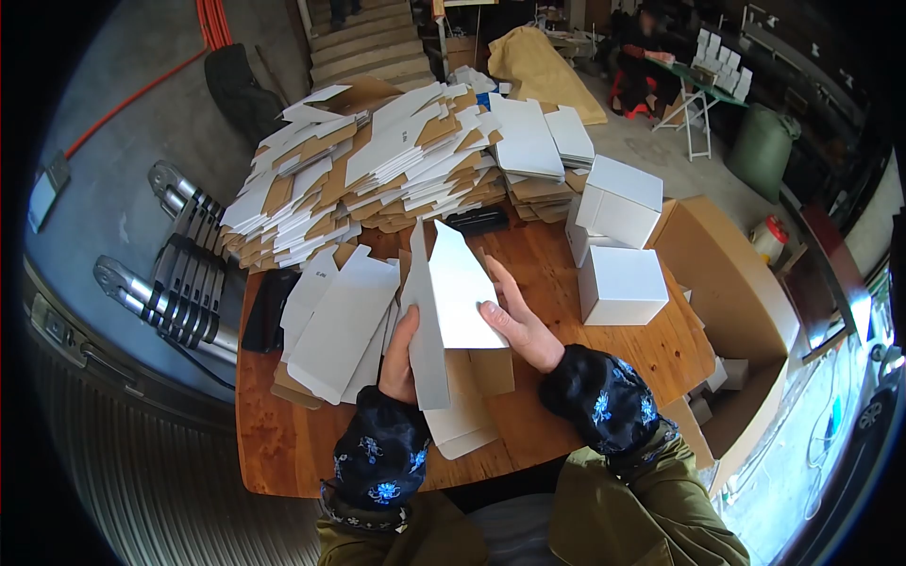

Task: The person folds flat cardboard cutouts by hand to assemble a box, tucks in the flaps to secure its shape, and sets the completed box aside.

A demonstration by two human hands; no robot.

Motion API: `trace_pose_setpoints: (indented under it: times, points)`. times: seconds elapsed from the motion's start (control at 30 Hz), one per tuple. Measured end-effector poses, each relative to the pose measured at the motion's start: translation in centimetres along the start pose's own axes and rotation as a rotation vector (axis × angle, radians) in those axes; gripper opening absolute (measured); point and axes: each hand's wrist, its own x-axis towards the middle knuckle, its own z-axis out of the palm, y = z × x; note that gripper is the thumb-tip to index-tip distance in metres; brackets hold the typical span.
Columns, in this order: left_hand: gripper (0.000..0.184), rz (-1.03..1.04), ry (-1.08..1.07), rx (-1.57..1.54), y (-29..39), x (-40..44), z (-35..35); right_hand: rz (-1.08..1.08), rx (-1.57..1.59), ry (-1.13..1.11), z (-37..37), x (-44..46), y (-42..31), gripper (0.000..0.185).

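Between my two hands is a partly unfolded white carton (462, 288), its brown inside showing at the lower flaps. My left hand (400, 360) grips the carton's left panel from the side, its fingers mostly hidden behind the card. On the other side, my right hand (522, 325) presses its thumb on the right panel, with the fingers behind it. Flat white cartons (344, 325) lie in a small stack just left of my left hand. Folded white boxes (623, 286) stand to the right of my right hand, one resting on others.
A large heap of flat cartons (396, 151) covers the far side of the wooden table (274, 453). An open cardboard box (731, 274) with white pieces inside stands at the right edge. A telescopic ladder (189, 274) is at left. Another person (642, 47) sits in the background.
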Motion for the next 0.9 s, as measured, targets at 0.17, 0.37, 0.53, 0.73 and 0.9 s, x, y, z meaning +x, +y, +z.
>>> trace_pose_setpoints:
  times: [0.17,0.37,0.53,0.73,0.9]
  points:
    - [0.054,-0.004,0.025,0.021,1.0,-0.3,-0.6,0.032,0.096,-0.013,0.0,-0.4,-1.9,0.087]
    - [0.077,0.154,0.046,0.246,0.8,1.1,-1.1,0.046,0.304,-0.218,-0.8,-0.8,-2.3,0.086]
    - [0.097,0.236,0.151,0.563,0.1,2.7,-0.7,-0.008,0.266,-0.214,-0.3,-0.4,-4.6,0.084]
    - [0.102,0.220,0.219,0.692,0.4,3.0,1.0,0.123,0.339,-0.217,-1.6,0.2,-7.5,0.069]
    - [0.102,0.239,0.272,0.966,1.5,1.8,2.5,0.204,0.259,-0.065,-1.6,0.8,-6.8,0.051]
